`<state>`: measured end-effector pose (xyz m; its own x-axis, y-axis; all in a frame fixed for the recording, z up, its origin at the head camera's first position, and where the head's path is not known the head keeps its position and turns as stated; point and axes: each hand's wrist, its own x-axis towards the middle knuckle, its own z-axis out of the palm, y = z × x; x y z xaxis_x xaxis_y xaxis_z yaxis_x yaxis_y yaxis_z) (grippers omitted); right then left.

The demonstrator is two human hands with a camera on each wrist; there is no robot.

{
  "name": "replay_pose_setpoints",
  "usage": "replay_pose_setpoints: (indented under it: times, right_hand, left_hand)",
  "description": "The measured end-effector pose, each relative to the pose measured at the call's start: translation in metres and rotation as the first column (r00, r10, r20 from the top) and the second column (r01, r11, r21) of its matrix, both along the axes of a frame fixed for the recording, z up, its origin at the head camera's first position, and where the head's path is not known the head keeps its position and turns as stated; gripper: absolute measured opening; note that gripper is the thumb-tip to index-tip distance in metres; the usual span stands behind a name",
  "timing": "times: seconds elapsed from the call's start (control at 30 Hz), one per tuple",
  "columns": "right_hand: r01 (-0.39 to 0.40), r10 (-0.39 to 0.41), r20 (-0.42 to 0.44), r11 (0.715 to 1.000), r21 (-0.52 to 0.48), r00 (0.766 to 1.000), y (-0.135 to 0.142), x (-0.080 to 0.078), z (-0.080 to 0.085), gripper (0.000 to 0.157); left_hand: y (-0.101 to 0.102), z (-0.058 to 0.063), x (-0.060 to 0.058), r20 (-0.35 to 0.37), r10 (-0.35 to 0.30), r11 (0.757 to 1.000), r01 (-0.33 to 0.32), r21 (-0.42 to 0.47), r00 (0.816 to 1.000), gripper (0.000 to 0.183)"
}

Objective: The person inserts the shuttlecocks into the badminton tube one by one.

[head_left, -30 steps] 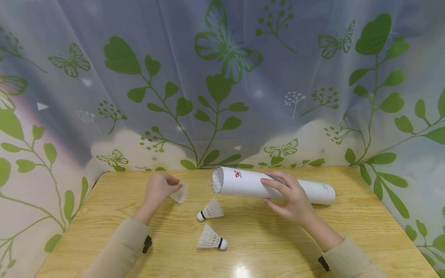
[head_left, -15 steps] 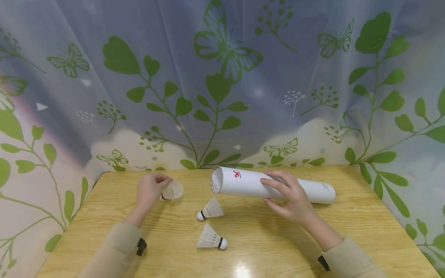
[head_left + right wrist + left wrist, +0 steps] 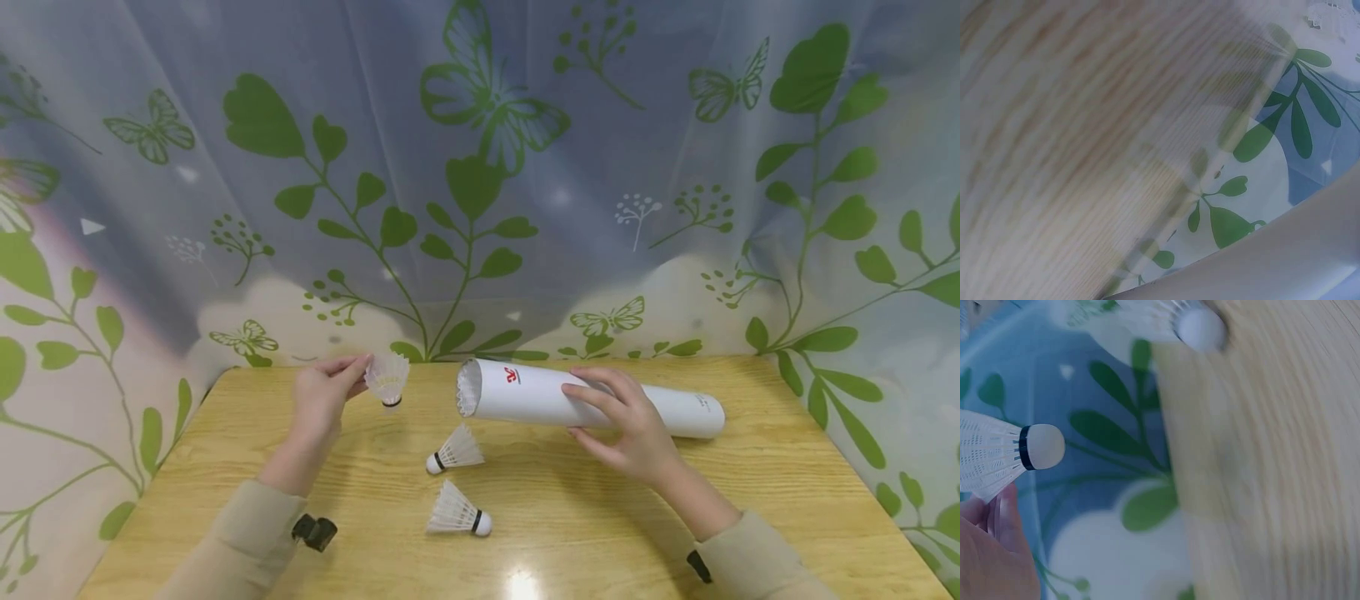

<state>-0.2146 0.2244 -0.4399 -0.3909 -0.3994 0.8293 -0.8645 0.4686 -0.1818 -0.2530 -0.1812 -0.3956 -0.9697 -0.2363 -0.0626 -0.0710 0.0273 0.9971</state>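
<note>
My left hand pinches a white shuttlecock by the edge of its feather skirt, above the back left of the table. Its cork with a black band points down in the head view; the left wrist view has this shuttlecock beside the fingers. My right hand grips a long white shuttlecock tube around its middle. The tube's open end faces left, and feather tips show inside it. Only a pale stretch of the tube appears in the right wrist view.
Two more shuttlecocks lie on the wooden table between the hands: one with its cork to the left, the nearer one with its cork to the right. A curtain with leaves and butterflies hangs right behind the table.
The left hand has drawn back leftward and risen, turning the shuttlecock so that its cork now hangs downward. The right hand and the tube stay in place.
</note>
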Motion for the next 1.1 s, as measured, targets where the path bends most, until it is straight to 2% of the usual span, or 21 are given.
replay_pose_setpoints:
  times: [0.1, 0.13, 0.23, 0.33, 0.6, 0.83, 1.0, 1.1]
  right_hand:
    - [-0.004, 0.004, -0.007, 1.000, -0.001, 1.000, -0.001, 0.000, 0.001, 0.043]
    - [-0.003, 0.003, -0.005, 1.000, -0.001, 1.000, -0.001, 0.000, 0.001, 0.044]
    - [-0.001, 0.001, 0.001, 1.000, -0.004, 1.000, -0.001, 0.000, 0.002, 0.044]
    - [-0.004, 0.004, 0.004, 1.000, -0.010, 1.000, -0.001, 0.000, 0.002, 0.044]
    - [-0.003, 0.003, 0.017, 1.000, -0.001, 1.000, -0.001, 0.000, 0.002, 0.044]
    - [-0.002, 0.002, 0.026, 1.000, -0.005, 1.000, -0.001, 0.001, 0.002, 0.045]
    - [0.002, -0.002, 0.023, 1.000, -0.012, 1.000, -0.002, 0.002, 0.003, 0.045]
    - [0.003, -0.003, 0.016, 1.000, -0.013, 1.000, -0.002, 0.002, 0.003, 0.045]
  left_hand:
    - [0.011, 0.010, 0.005, 0.001, -0.011, 0.987, 0.011, 0.158, 1.000, 0.012]
    - [0.015, 0.014, 0.007, -0.004, -0.018, 0.978, 0.019, 0.208, 1.000, 0.013]
    - [0.025, 0.022, 0.012, -0.022, -0.045, 0.933, 0.050, 0.357, 0.999, 0.032]
    - [0.033, 0.030, 0.018, -0.044, -0.065, 0.896, 0.078, 0.437, 0.997, 0.040]
    - [0.055, 0.046, 0.030, -0.087, -0.088, 0.850, 0.120, 0.513, 0.992, 0.042]
    - [0.074, 0.052, 0.040, -0.085, -0.085, 0.813, 0.118, 0.570, 0.993, 0.038]
    - [0.085, 0.051, 0.044, -0.078, -0.088, 0.802, 0.117, 0.586, 0.993, 0.033]
    - [0.090, 0.049, 0.046, -0.087, -0.080, 0.811, 0.116, 0.573, 0.993, 0.032]
